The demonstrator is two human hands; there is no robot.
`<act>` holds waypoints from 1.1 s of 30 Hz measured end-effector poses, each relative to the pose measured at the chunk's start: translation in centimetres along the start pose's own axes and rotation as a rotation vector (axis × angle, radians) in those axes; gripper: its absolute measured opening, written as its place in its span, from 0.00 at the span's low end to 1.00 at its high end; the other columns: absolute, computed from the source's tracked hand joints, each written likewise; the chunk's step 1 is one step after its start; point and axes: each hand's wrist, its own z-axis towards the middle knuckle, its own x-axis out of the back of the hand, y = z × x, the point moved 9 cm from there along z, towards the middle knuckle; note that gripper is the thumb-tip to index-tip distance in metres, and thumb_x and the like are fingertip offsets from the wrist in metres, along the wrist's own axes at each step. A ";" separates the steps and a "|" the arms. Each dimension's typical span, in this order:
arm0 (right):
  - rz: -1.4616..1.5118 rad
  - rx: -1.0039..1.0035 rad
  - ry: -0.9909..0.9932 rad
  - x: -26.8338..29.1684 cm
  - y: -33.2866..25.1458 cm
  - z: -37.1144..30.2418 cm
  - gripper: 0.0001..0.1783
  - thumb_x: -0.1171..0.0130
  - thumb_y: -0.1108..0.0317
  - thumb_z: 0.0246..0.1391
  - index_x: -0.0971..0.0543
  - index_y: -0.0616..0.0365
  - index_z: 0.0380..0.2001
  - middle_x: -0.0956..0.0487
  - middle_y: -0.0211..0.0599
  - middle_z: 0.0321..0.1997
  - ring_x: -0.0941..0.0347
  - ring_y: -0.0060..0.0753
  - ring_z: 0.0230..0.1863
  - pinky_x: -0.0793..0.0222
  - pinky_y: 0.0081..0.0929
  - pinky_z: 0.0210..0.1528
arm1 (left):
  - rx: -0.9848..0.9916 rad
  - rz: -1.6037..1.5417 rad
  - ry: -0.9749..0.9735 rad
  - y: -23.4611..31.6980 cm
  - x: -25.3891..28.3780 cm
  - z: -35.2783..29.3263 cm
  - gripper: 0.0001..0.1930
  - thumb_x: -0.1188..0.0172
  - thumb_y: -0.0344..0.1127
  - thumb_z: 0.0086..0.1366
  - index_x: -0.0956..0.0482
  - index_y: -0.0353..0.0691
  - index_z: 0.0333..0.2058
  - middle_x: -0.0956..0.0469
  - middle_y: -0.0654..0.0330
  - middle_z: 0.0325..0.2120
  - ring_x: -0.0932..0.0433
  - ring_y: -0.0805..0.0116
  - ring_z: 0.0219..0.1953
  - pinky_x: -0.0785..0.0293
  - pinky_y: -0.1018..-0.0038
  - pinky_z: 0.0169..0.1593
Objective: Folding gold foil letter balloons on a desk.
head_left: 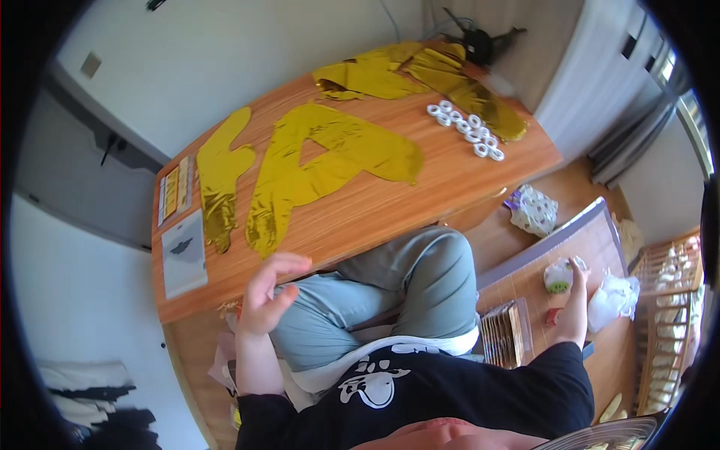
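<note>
My left hand (pixel 271 295) is raised beside my left knee at the desk's front edge, thumb and fingers apart, holding nothing. Far out to the right, my right hand (pixel 580 271) reaches down to a low surface, its fingers at a rounded white-and-green thing (pixel 558 276) whose kind is unclear. On the wooden desk (pixel 360 210), flat gold foil balloons lie spread: an A-shaped one (pixel 330 150) in the middle, a narrower one (pixel 223 172) on the left, and crumpled gold foil (pixel 367 71) along the back. Several small white rings, like tape rolls (pixel 465 127), cluster at the desk's right.
A grey-white sheet (pixel 184 253) and a picture card (pixel 176 191) lie at the desk's left end. Below right are a white plastic bag (pixel 613 300), a patterned bag (pixel 534 210), a row of upright brown packs (pixel 501 336) and a wooden rack (pixel 671 300). A black router-like device (pixel 478 46) stands behind.
</note>
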 end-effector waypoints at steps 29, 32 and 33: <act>-0.086 1.624 -0.695 -39.4 -69.5 -62.5 0.23 0.28 0.63 0.55 0.18 0.60 0.52 0.18 0.50 0.53 0.22 0.52 0.55 0.25 0.41 0.57 | 0.133 1.178 0.593 -4.8 14.6 -2.0 0.24 0.27 0.38 0.59 0.20 0.46 0.55 0.24 0.58 0.61 0.29 0.57 0.65 0.41 0.56 0.68; 0.081 1.781 -0.781 -39.1 -67.7 -70.1 0.30 0.28 0.65 0.54 0.22 0.56 0.60 0.20 0.50 0.57 0.24 0.53 0.58 0.27 0.43 0.62 | 0.120 1.170 0.757 -4.4 15.4 -3.1 0.23 0.25 0.38 0.58 0.19 0.45 0.52 0.23 0.58 0.59 0.27 0.55 0.62 0.40 0.56 0.67; 0.076 1.836 -0.906 -39.0 -66.8 -73.3 0.32 0.29 0.66 0.54 0.24 0.55 0.63 0.20 0.50 0.59 0.25 0.54 0.60 0.28 0.44 0.63 | 0.091 1.158 0.864 -3.7 16.0 -4.1 0.23 0.25 0.37 0.57 0.19 0.45 0.51 0.22 0.57 0.59 0.25 0.55 0.61 0.39 0.57 0.66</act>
